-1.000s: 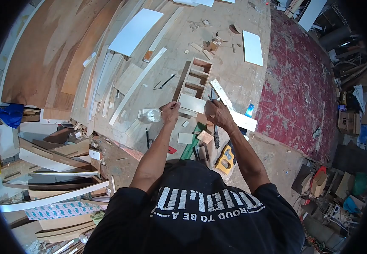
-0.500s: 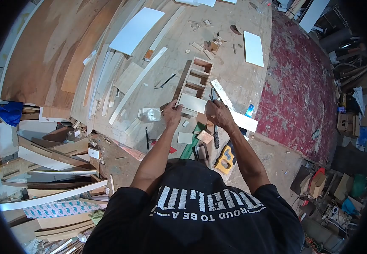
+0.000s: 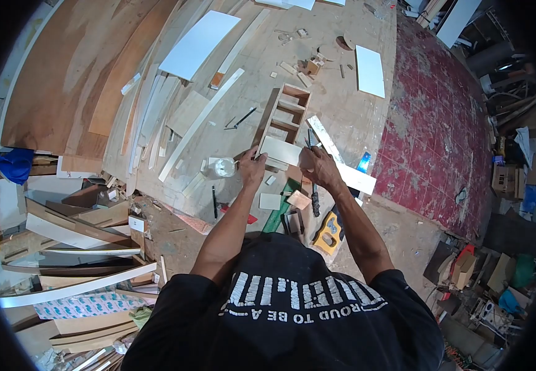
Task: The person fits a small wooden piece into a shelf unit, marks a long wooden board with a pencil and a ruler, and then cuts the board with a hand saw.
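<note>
A small wooden box frame with several compartments (image 3: 292, 106) lies before me, a long pale strip (image 3: 357, 178) crossing its near end. My left hand (image 3: 252, 167) pinches the strip's left end at the corner of the frame. My right hand (image 3: 318, 166) is closed over the strip to the right of the frame. A thin dark tool (image 3: 310, 137) shows just above its fingers; whether the hand grips it is unclear. Near my left hand stands a clear round container (image 3: 224, 167). Below my right hand lies a dark-handled tool (image 3: 315, 203).
A yellow-handled saw (image 3: 328, 235) lies near my body on the right. White panels (image 3: 200, 44) and long strips (image 3: 203, 122) lie up and left. A white board (image 3: 370, 72) is at the upper right, beside red flooring (image 3: 432, 130). Stacked offcuts (image 3: 82, 253) fill the lower left.
</note>
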The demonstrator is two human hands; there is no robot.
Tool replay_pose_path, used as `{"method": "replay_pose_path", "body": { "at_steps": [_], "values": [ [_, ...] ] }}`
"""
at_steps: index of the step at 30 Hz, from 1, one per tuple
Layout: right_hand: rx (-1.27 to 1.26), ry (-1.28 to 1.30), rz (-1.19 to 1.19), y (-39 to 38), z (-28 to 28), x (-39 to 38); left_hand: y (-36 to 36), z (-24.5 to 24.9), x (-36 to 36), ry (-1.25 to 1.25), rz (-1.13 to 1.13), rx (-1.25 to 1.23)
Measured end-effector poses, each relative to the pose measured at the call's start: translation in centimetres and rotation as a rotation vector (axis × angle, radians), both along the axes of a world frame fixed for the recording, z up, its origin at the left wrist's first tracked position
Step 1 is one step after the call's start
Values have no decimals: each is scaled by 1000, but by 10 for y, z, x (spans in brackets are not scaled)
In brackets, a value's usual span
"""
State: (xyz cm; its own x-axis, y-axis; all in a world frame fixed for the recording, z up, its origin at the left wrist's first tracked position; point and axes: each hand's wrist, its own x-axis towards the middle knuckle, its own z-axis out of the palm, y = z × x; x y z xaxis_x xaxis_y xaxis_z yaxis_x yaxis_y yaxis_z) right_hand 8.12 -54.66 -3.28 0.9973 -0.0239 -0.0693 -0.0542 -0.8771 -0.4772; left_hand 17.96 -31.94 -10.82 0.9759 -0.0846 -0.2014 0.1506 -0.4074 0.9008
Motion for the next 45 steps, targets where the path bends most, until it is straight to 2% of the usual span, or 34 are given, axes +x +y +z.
{"method": "replay_pose_path", "body": {
  "at_steps": [8,11,17,25,38,41,43,44,45],
  "values": [
    [15,15,5,-1,-4,0,-1,-3,1,54,22,-97],
    [8,37,5,-2,-4,1,-3,13,0,65,19,-29],
    [68,12,24,-4,-4,3,-3,14,4,18,21,4],
    [46,19,25,-4,0,3,-12,33,12,125,98,134],
    [33,85,27,-6,-5,3,-10,33,16,206,69,93],
    [-40,-28,26,-3,5,-1,-9,26,16,201,67,46],
    [-59,-195,13,-2,11,0,-10,33,15,233,75,50],
    [-60,-193,15,-1,15,-1,-10,35,15,235,77,49],
    [62,-120,-76,2,19,-4,-9,32,16,215,71,50]
  ]
}}
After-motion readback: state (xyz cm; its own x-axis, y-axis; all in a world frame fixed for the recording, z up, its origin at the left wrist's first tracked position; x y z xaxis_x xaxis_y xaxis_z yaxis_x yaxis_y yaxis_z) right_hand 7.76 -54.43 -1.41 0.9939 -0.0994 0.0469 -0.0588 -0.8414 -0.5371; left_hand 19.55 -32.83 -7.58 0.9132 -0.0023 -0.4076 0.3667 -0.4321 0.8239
